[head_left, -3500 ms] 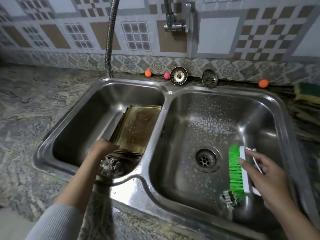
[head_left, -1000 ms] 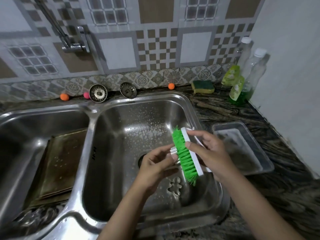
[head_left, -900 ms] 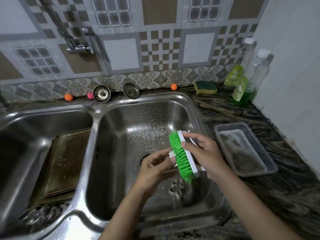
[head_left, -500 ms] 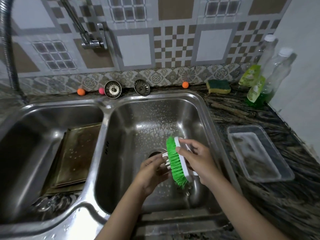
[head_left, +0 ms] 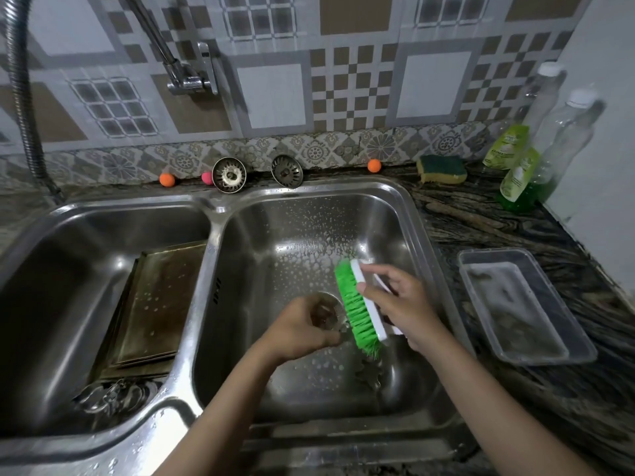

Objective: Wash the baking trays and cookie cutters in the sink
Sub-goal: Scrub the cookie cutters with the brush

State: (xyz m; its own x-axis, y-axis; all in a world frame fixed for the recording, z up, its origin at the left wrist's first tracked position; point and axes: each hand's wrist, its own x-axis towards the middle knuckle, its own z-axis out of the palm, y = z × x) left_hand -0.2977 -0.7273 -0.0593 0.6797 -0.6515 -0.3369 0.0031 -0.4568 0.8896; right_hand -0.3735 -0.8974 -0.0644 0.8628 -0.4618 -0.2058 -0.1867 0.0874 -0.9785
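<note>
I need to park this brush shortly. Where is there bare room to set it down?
Bare counter lies between the sponge and the plastic tub, right of the sink. The left basin is crowded with baking trays and cookie cutters.

left hand brought a cookie cutter to the brush

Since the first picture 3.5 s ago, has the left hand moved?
Yes. The left hand has crossed from the left basin with the baking trays into the right basin, where it holds a cookie cutter against the green brush.
</note>
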